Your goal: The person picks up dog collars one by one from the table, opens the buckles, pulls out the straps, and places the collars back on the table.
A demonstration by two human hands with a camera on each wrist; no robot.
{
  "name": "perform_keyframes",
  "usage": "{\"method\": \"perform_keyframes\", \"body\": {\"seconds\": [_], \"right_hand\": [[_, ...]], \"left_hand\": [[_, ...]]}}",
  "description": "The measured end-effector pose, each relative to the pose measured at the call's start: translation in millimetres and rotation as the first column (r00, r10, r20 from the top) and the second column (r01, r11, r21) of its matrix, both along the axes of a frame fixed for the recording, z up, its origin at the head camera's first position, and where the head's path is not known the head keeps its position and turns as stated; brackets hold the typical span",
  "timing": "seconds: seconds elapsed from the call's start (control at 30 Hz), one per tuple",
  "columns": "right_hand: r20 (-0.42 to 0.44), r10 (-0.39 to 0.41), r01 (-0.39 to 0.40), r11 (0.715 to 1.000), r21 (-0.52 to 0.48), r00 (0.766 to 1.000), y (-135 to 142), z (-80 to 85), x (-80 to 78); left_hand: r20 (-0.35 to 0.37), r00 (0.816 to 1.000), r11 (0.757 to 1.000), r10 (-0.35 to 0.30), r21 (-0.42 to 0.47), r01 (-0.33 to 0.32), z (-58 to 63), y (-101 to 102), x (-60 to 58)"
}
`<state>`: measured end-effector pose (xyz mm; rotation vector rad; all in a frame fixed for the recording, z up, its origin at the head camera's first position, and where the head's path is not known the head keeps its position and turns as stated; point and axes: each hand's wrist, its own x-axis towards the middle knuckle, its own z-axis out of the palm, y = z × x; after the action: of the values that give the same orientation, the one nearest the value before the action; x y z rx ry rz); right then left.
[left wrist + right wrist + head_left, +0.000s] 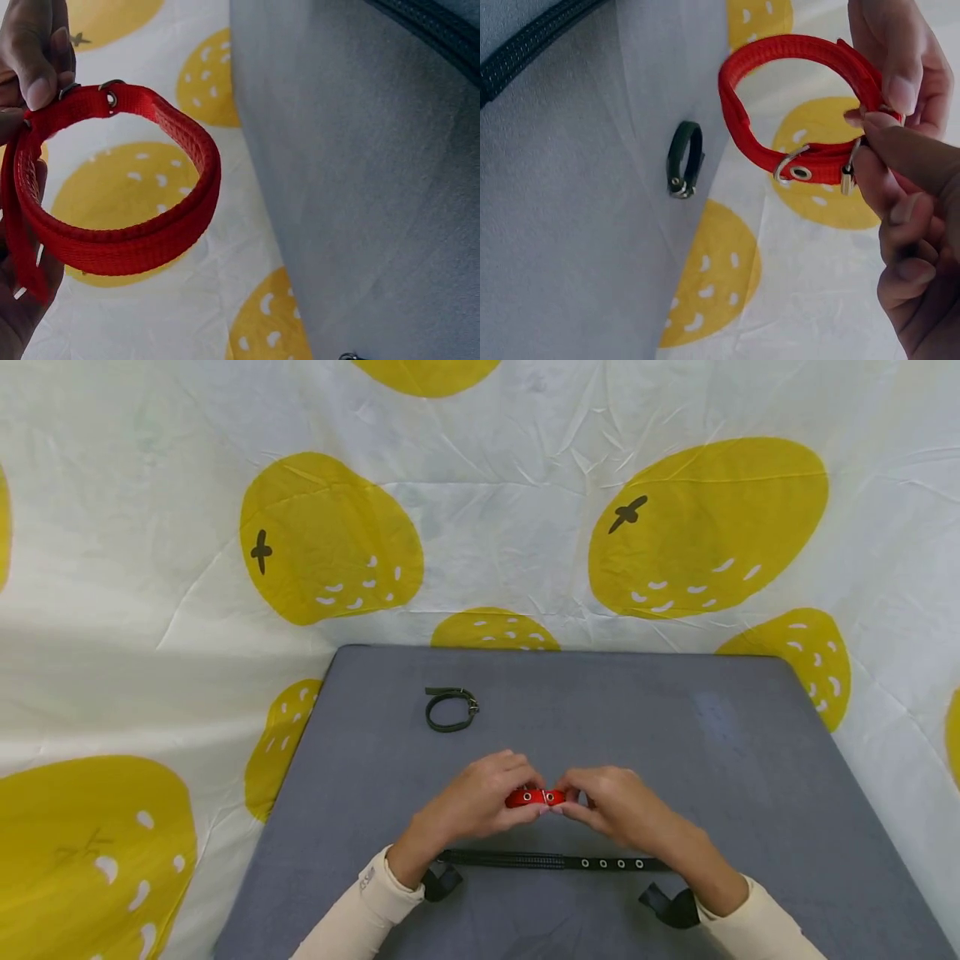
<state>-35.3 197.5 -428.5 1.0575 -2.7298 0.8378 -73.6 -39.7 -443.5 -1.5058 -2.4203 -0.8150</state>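
Observation:
A red collar (516,798) is held up over the table between both hands. In the left wrist view the red band (131,255) forms a closed round loop, with its loose end hanging at the left. My left hand (489,793) grips the collar from one side, thumb in front. From the other side my right hand (621,803) pinches it between thumb and fingers, close by the metal buckle (847,180). A metal ring (783,162) and an eyelet (801,173) show beside the buckle. Fingers partly cover where the strap passes through.
A black collar (510,860) with several eyelets lies stretched out on the grey table (637,718), nearer than the hands. Farther back, a dark green collar (428,714) rests there as a buckled loop. A white cloth (510,543) with yellow fruit prints hangs behind.

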Motion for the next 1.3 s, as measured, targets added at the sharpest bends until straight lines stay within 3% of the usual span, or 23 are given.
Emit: {"method": "perform_keyframes", "body": {"seconds": [0.2,0.33,0.47,0.63,0.77,0.9,1.0,1.13,1.3], "right_hand": [[0.067,0.016,-0.014,1.000,-0.018,0.998,2.4,4.8,-1.2],[0.077,0.018,-0.013,0.998,-0.064,0.997,2.9,3.7,-1.5],[0.081,0.004,0.005,0.995,-0.104,0.997,3.8,1.7,-1.4],[0.071,0.030,-0.016,0.982,-0.188,0.997,4.8,0.4,-3.2],[0.057,0.086,-0.065,0.952,-0.297,0.995,5.5,-0.6,-5.4],[0.068,0.094,-0.063,0.931,-0.360,0.993,5.2,-2.8,-6.0],[0.103,0.082,-0.040,0.934,-0.355,0.991,3.4,-2.7,-5.3],[0.132,0.081,-0.037,0.951,-0.308,0.988,-1.0,0.0,-4.6],[0.106,0.091,-0.059,0.959,-0.278,0.990,-4.4,-0.3,-5.0]], "left_hand": [[0.127,0.991,0.999,0.046,0.011,-0.048,0.1,-0.8,4.0],[0.180,0.983,0.997,0.034,0.068,-0.047,-3.4,-1.9,5.5],[0.129,0.991,0.989,0.017,0.141,-0.036,-7.3,-2.6,5.0],[0.068,0.997,0.978,0.042,0.199,-0.054,-8.4,-1.7,1.5],[0.083,0.995,0.971,0.062,0.225,-0.080,-7.1,-1.6,-1.2],[0.133,0.988,0.966,0.074,0.238,-0.104,-6.8,-2.2,-1.6],[0.154,0.986,0.965,0.064,0.244,-0.100,-7.8,-3.2,-0.9],[0.097,0.995,0.966,0.031,0.252,-0.055,-9.7,-6.2,-0.6],[0.048,0.999,0.968,0.004,0.249,-0.016,-10.3,-8.5,-0.4]]}}
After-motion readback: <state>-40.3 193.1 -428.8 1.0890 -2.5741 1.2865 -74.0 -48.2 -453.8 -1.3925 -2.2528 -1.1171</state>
